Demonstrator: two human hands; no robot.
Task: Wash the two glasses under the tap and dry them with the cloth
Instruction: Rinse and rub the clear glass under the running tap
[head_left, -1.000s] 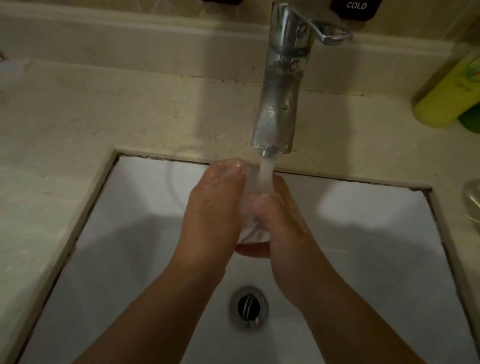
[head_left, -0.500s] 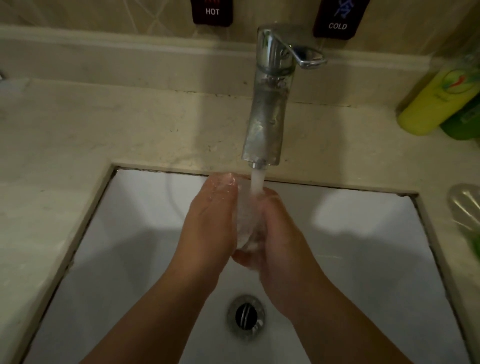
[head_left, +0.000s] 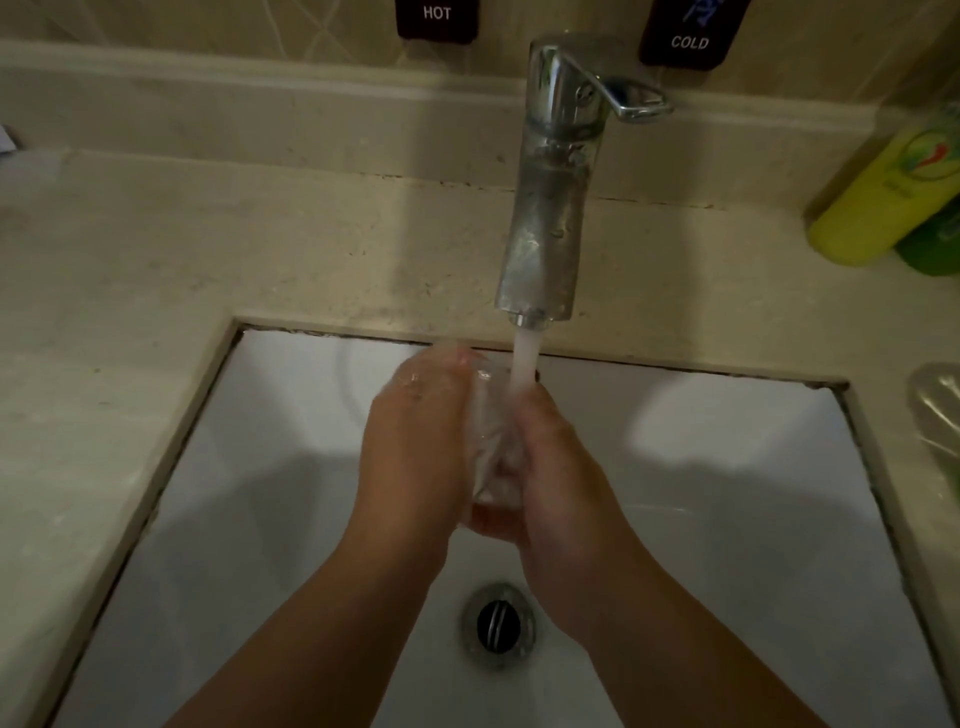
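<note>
Bathroom: washbasin (head_left: 270, 493), tap (head_left: 550, 208), toiletries (head_left: 883, 202).

Wall plate (head_left: 437, 18) reads "HOT"; another wall plate (head_left: 691, 36) reads "COLD".

Dim, warm light; soft shadows in sink (head_left: 291, 415); edges w/ fisheye bend.

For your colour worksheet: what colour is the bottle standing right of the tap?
Yellow bottle, clearest in the head view.
</note>
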